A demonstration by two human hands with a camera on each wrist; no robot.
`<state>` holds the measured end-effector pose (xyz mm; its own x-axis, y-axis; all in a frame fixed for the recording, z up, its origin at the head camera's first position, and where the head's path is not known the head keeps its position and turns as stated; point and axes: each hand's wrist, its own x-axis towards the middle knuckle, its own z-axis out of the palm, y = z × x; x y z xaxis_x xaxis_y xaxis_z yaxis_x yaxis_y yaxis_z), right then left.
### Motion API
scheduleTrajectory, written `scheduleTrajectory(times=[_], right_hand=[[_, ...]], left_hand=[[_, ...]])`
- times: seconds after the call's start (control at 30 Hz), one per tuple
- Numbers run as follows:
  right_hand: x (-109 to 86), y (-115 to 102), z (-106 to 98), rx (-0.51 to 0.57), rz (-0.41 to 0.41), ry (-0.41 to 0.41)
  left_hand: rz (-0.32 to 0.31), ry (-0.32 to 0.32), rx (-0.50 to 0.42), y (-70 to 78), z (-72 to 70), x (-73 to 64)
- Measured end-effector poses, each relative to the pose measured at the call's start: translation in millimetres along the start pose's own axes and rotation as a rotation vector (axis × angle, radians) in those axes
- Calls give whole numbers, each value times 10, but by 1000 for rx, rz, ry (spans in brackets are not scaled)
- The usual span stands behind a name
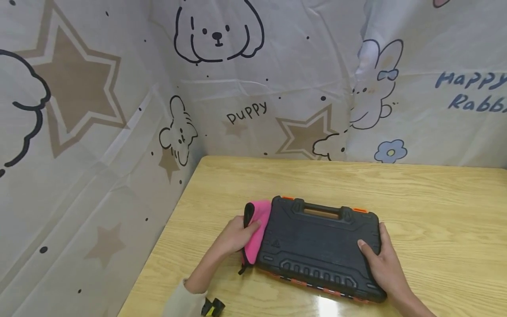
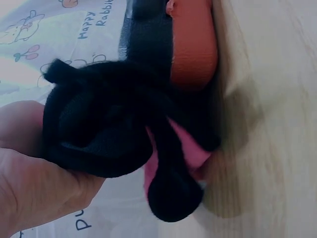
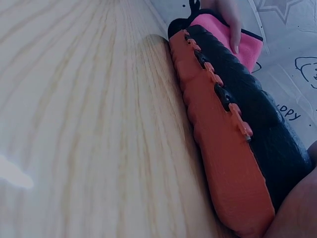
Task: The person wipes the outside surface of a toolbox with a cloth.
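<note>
A black plastic tool case (image 1: 317,242) with an orange underside lies flat on the table, its carrying handle (image 1: 322,210) toward the back. My left hand (image 1: 234,235) pinches a folded pink cloth (image 1: 258,240) with black edging, thumb on top, right against the case's left end. In the left wrist view the black edging (image 2: 99,129) bulges in a roll beside the case's orange side (image 2: 194,49). My right hand (image 1: 386,264) grips the case's right end, thumb on its top face; its other fingers are mostly hidden beyond the edge. Orange hinges (image 3: 240,121) run along the near side.
The wooden table (image 1: 443,237) meets a cloth curtain (image 1: 253,88) printed with stars and cartoon animals at the back and left. A small black-and-yellow object (image 1: 214,307) sits by the left cuff at the near edge of the head view.
</note>
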<state>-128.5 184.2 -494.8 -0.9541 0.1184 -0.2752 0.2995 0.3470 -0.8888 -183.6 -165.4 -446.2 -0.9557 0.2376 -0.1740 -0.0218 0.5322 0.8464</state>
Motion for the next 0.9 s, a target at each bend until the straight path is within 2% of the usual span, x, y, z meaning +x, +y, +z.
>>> scheduleTrajectory(times=[0.2,0.5,0.9], right_hand=[[-1,12,15,11,4,11],[-2,12,11,5,5,13],[-6,18,-1,5,-8,0]], left_hand=[[7,-53,13,16,-69,-50],[8,-174,-7,24,-176,-80],[-2,-235,42,80,-234,-150]])
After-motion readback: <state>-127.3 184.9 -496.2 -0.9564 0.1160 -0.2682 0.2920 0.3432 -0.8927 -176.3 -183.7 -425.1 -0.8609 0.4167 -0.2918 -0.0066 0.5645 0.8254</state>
